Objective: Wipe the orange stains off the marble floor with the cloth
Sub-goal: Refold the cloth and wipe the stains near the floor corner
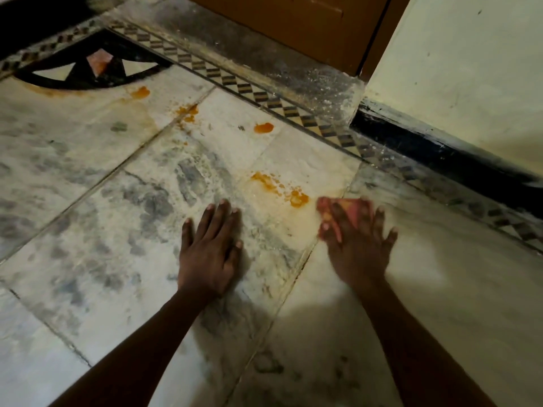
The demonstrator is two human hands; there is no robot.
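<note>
My right hand (pixel 357 242) presses a small pink-red cloth (pixel 351 208) flat on the marble floor (pixel 88 201), fingers spread over it and blurred. Just left of the cloth lies a smeared orange stain (pixel 282 188). Farther off sit a round orange blob (pixel 263 128), a scatter of orange specks (pixel 186 111) along a tile joint, and another blob (pixel 140 91) near the black inlay. My left hand (pixel 210 248) rests palm down on the floor, fingers apart, holding nothing.
A checkered inlay border (pixel 264 96) runs diagonally across the floor. Beyond it are a dusty threshold (pixel 293 63) and a brown door (pixel 293 24). A cream wall (pixel 455 69) with a black skirting (pixel 440 151) stands at the right. A black patterned inlay (pixel 88 69) lies at the upper left.
</note>
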